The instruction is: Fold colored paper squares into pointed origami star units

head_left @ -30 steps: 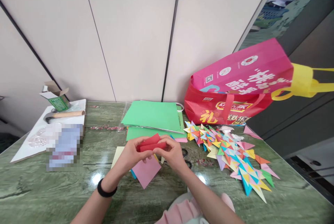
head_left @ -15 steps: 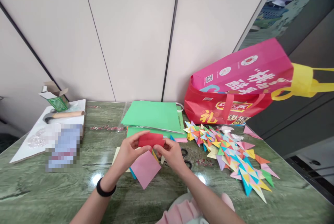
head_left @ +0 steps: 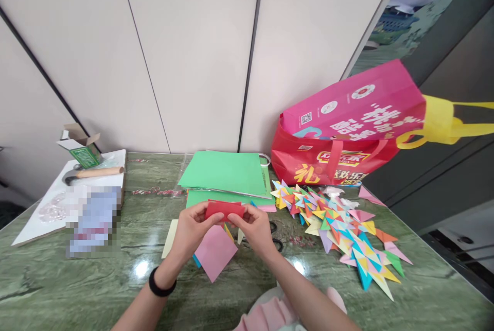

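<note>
A folded piece of red paper (head_left: 224, 210) is held level above the table, pinched at both ends. My left hand (head_left: 200, 225) grips its left end, thumb in front and fingers behind. On the right end, my right hand (head_left: 252, 225) pinches in the same way. Below the hands lies a square of pink paper (head_left: 215, 255), with pale yellow paper (head_left: 170, 238) partly covered by my left hand. Black-handled scissors (head_left: 277, 243) lie beside my right hand, their blades mostly hidden.
Green paper sheets (head_left: 224, 171) lie behind the hands. Many colourful folded paper pieces (head_left: 335, 223) spread to the right, before a red bag (head_left: 301, 156). A white board (head_left: 34, 225) at left bears a wooden-handled tool (head_left: 100, 171) and a small green box (head_left: 87, 156).
The red paper's upper flap has been folded down, so it looks narrower. Both hands stay at its ends, and the left forearm has shifted slightly right.
</note>
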{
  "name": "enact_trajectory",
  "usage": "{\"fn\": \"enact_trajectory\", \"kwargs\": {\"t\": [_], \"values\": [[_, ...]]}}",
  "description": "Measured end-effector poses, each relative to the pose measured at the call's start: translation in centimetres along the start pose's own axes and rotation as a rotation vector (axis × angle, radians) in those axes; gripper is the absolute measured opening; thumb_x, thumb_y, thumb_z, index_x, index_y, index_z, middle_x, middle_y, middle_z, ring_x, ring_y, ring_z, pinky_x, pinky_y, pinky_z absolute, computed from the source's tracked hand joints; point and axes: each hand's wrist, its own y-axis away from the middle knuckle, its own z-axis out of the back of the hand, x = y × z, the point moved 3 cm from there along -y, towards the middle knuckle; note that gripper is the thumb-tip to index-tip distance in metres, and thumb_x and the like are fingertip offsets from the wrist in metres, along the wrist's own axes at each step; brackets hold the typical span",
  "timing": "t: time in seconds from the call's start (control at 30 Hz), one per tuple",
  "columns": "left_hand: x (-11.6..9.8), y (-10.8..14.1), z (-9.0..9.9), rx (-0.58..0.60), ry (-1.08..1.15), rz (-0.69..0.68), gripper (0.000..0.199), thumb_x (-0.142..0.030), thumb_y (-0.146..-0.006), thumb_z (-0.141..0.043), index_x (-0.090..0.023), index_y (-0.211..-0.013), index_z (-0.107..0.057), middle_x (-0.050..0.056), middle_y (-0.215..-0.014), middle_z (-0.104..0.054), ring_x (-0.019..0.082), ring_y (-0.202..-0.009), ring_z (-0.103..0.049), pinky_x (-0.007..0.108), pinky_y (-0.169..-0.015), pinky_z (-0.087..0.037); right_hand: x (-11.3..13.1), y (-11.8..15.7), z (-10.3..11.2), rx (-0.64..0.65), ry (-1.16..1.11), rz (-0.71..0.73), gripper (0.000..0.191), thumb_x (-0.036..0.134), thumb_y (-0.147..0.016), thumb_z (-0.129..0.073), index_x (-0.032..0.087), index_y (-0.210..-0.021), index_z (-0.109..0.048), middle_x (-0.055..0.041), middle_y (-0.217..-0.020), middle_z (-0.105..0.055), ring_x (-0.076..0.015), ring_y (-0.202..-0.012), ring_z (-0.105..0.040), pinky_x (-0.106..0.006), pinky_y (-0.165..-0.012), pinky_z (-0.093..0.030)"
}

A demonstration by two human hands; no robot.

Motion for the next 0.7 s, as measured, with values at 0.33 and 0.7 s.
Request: {"fn": "enact_trajectory", "kwargs": {"t": [0.33, 0.7], "values": [[0.21, 0.09, -0.1, -0.005, 0.072, 0.024, 0.034, -0.027, -0.061, -0.073, -0.015, -0.09, -0.061, 0.001, -0.074, -0.07, 0.017, -0.065, -0.066, 0.028, -0.061, -0.057, 0.27, -0.01, -0.08, 0.034, -0.034, 0.018, 0.034, 0.029, -0.064, -0.071, 0.02, -0.094, -0.057, -0.0022, -0.077, -0.065, -0.0171, -0.069, -0.062, -0.028, -0.061, -0.052], [0.25, 0.04, -0.18, 0.021, 0.068, 0.031, 0.032, -0.029, -0.062, -0.072, -0.015, -0.088, -0.061, 0.001, -0.071, -0.07, 0.019, -0.061, -0.067, 0.03, -0.059, -0.058, -0.06, -0.06, 0.18, 0.016, 0.037, 0.066, 0.026, 0.029, -0.065, -0.07, 0.019, -0.089, -0.067, -0.006, -0.089, -0.068, -0.0204, -0.081, -0.062, -0.032, -0.073, -0.05]]}}
